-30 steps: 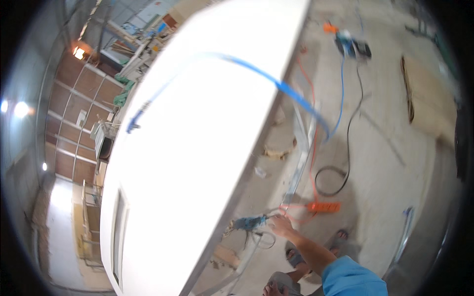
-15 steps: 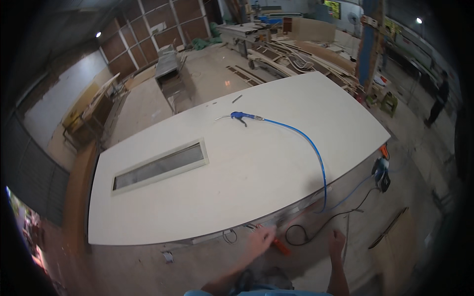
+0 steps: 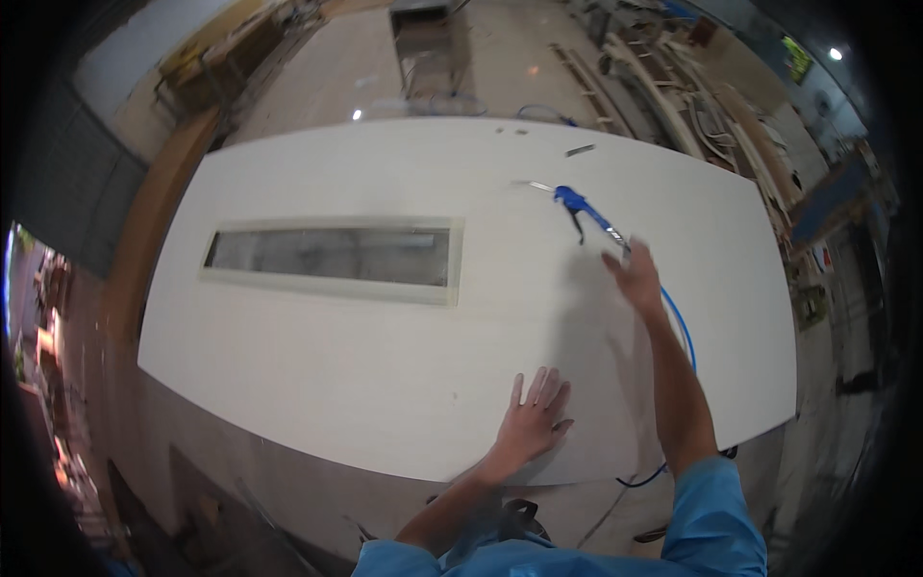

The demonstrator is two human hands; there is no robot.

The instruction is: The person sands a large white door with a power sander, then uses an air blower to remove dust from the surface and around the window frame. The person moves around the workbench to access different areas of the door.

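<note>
A large white panel (image 3: 317, 385) lies flat before me, with a long narrow window (image 3: 336, 258) framed by pale strips in its left half. My left hand (image 3: 535, 419) rests on the panel near its front edge, fingers spread and nothing in them. Stretched farther out, my right hand (image 3: 636, 277) is over the rear end of a blue air blow gun (image 3: 583, 206), thumb and fingers apart; whether it touches the gun's fitting or hose cannot be made out. The gun has a thin metal nozzle pointing left and a black trigger. Its blue hose (image 3: 681, 313) curves under my right arm.
A small flat grey strip (image 3: 581, 151) and several small bits lie near the panel's far edge. Beyond stand a metal stand (image 3: 420, 43) and stacked wood strips (image 3: 687, 91). A wooden beam (image 3: 159, 221) runs along the left, with a grey shutter (image 3: 72, 197) behind.
My view has swung downward and right. Both hands have come up from beside the panel's front edge: the left onto its surface, the right out to the blow gun.
</note>
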